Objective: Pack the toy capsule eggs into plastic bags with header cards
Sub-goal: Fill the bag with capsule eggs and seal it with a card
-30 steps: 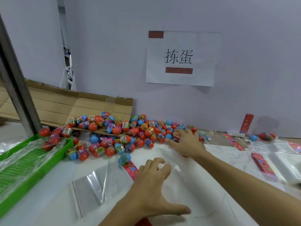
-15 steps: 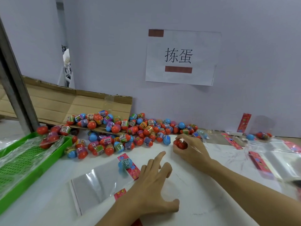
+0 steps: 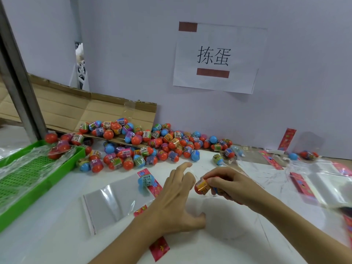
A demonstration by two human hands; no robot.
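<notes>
A heap of red and blue capsule eggs [image 3: 152, 145] lies along the wall on the white table [image 3: 238, 244]. My right hand [image 3: 226, 183] grips a few eggs, an orange-banded egg [image 3: 202, 186] sticking out at its left. My left hand [image 3: 177, 199] lies open on a clear plastic bag [image 3: 114, 197], fingers spread, close beside the right hand. One blue egg [image 3: 145, 180] rests on the bag's red header card [image 3: 152, 184].
A green mesh tray [image 3: 28, 180] with plastic film and a few eggs sits at the left. Flattened cardboard [image 3: 76, 109] leans on the wall behind the heap. More clear bags with red cards [image 3: 314, 183] lie at the right. A metal post [image 3: 17, 73] stands far left.
My right hand took eggs from the heap and drew back toward me, next to the left hand. My left hand stayed on the bag.
</notes>
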